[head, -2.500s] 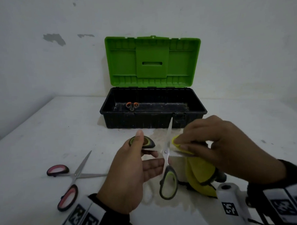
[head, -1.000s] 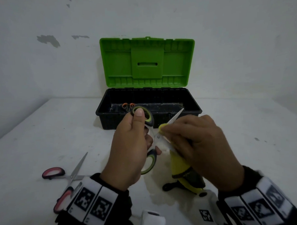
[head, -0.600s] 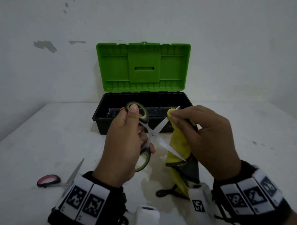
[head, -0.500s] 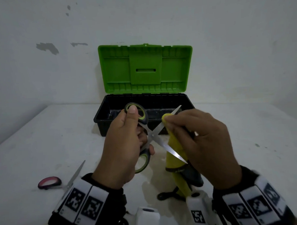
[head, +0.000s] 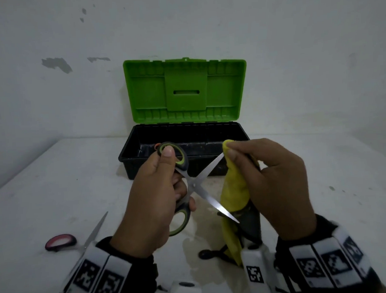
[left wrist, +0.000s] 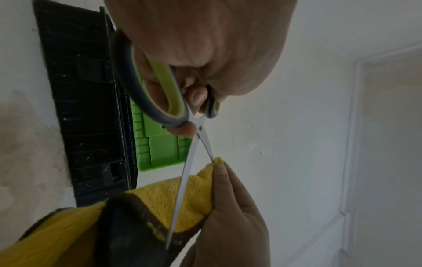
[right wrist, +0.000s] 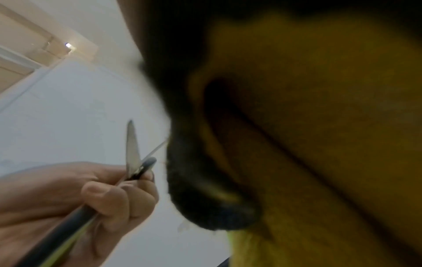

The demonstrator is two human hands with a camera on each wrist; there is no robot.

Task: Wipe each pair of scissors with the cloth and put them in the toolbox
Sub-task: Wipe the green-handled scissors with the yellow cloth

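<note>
black toolbox (head: 130, 153) open w/ orange-handled scissors (head: 157, 145) inside.

The white bench (head: 56, 185) runs back to a pale wall. On it, at the far middle, stands the black toolbox (head: 131, 169) with its green lid (head: 185, 89) raised upright against the wall. At the near left lie red-handled scissors (head: 81, 239), blades spread, partly hidden by a wrist. A damp-looking stain (head: 192, 252) marks the near middle, and a small dark speck (head: 332, 188) sits far right.
</note>
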